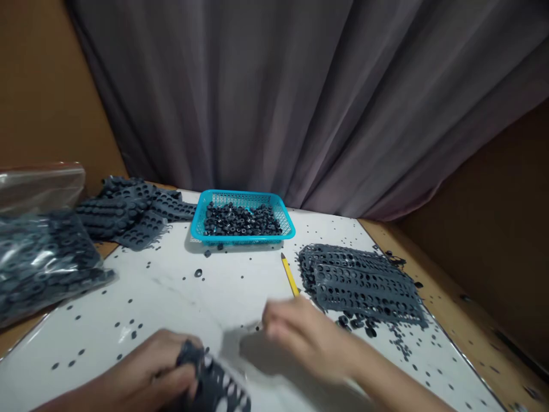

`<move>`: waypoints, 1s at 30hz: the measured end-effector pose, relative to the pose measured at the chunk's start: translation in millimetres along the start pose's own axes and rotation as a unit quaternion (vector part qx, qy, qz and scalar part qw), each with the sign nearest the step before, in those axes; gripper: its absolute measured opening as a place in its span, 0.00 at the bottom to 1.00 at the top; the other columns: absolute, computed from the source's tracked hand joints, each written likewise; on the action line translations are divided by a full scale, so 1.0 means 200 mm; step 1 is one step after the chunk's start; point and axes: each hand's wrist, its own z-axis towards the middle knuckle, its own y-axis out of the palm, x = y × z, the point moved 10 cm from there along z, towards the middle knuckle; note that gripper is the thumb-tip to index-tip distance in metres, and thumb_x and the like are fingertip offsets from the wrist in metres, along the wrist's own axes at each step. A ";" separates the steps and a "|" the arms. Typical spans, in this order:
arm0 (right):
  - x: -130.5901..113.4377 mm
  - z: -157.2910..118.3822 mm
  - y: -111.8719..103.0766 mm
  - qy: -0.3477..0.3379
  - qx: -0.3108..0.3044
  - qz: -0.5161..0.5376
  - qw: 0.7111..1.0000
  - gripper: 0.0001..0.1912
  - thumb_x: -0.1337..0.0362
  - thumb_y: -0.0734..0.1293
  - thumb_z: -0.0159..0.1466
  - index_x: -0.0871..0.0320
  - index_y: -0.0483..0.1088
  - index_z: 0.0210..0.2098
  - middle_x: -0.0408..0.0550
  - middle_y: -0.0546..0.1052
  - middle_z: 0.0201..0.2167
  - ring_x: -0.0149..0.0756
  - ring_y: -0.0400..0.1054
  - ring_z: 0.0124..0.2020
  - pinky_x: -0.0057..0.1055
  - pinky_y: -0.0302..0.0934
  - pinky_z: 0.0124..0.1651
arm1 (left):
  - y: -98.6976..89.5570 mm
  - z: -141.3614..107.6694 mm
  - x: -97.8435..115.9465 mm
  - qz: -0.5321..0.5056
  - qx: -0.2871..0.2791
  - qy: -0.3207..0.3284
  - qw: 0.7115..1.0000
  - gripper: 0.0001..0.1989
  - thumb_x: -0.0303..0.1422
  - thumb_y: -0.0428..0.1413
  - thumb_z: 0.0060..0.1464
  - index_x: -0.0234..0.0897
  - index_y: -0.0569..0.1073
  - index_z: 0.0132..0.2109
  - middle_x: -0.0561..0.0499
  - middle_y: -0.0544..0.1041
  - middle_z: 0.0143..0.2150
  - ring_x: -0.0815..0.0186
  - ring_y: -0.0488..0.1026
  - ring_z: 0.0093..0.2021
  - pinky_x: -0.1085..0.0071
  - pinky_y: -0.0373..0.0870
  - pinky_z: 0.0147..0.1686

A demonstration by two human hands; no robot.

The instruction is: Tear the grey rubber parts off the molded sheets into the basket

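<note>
At the bottom left, my left hand [150, 366] is closed on a dark grey rubber sheet [217, 384] punched with round holes. The near part of that sheet runs out of view. To the right, my right hand [306, 337] hovers over the white table surface, apart from the sheet and slightly blurred. Its fingers are curled together, and whatever they may hold is hidden. Just beyond it lies a yellow pen-like tool [289, 274] with a dark tip. A blue plastic basket [243, 240] farther back holds many small black rubber rings [244, 220].
On the right lies a stack of perforated rubber sheets [364, 283] with loose black bits around it. More studded sheets [124, 209] are heaped at the back left, beside a clear plastic bag [47, 257] of black parts. A grey curtain [266, 97] hangs behind.
</note>
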 end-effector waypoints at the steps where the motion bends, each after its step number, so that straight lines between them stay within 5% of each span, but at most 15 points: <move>1: 0.03 0.07 -0.10 0.003 0.061 0.011 0.998 0.17 0.56 0.52 0.67 0.56 0.56 0.24 0.41 0.60 0.20 0.28 0.55 0.22 0.28 0.52 0.27 | -0.01 0.03 0.01 0.013 0.005 -0.020 1.000 0.14 0.38 0.49 0.56 0.39 0.75 0.28 0.52 0.75 0.30 0.64 0.70 0.34 0.74 0.65 0.38; 4: 0.19 0.29 -0.34 0.043 0.151 0.016 0.987 0.20 0.52 0.49 0.67 0.56 0.53 0.24 0.38 0.56 0.18 0.27 0.51 0.20 0.26 0.50 0.25 | -0.07 0.12 0.02 0.022 0.057 -0.061 0.996 0.15 0.40 0.48 0.56 0.38 0.74 0.29 0.51 0.75 0.31 0.63 0.69 0.35 0.73 0.65 0.37; 7: 0.34 0.49 -0.55 0.090 0.194 -0.170 0.962 0.21 0.52 0.48 0.66 0.57 0.54 0.23 0.40 0.59 0.20 0.28 0.55 0.24 0.25 0.52 0.29 | -0.10 0.17 0.06 0.011 0.077 -0.061 0.995 0.15 0.41 0.47 0.57 0.37 0.73 0.31 0.50 0.74 0.31 0.63 0.69 0.35 0.71 0.64 0.36; 11: 0.52 0.71 -0.69 0.138 0.210 -0.230 0.940 0.20 0.55 0.51 0.66 0.58 0.59 0.22 0.44 0.65 0.22 0.32 0.59 0.27 0.26 0.50 0.31 | -0.10 0.21 0.17 -0.003 0.074 -0.028 0.997 0.14 0.39 0.48 0.56 0.36 0.73 0.30 0.49 0.72 0.31 0.63 0.67 0.34 0.69 0.63 0.37; 17: 0.69 0.81 -0.69 0.176 0.189 -0.294 0.920 0.21 0.55 0.52 0.66 0.61 0.66 0.27 0.51 0.73 0.29 0.36 0.64 0.32 0.27 0.49 0.33 | -0.09 0.21 0.17 -0.054 0.090 -0.022 0.994 0.14 0.41 0.49 0.55 0.36 0.72 0.34 0.48 0.71 0.33 0.61 0.67 0.36 0.68 0.64 0.37; 23: 0.71 0.79 -0.64 0.186 0.152 -0.331 0.912 0.19 0.53 0.54 0.66 0.62 0.68 0.35 0.55 0.75 0.35 0.39 0.66 0.37 0.28 0.51 0.37 | -0.09 0.22 0.21 -0.069 0.105 0.019 0.992 0.13 0.41 0.50 0.55 0.37 0.73 0.34 0.47 0.71 0.36 0.60 0.66 0.40 0.66 0.63 0.41; 30: 0.70 0.74 -0.59 0.185 0.131 -0.351 0.909 0.22 0.50 0.57 0.64 0.60 0.67 0.46 0.57 0.73 0.42 0.43 0.65 0.43 0.33 0.54 0.43 | 0.02 0.28 0.20 -0.033 0.076 0.017 0.996 0.11 0.39 0.50 0.56 0.37 0.72 0.32 0.49 0.69 0.37 0.62 0.66 0.40 0.70 0.63 0.42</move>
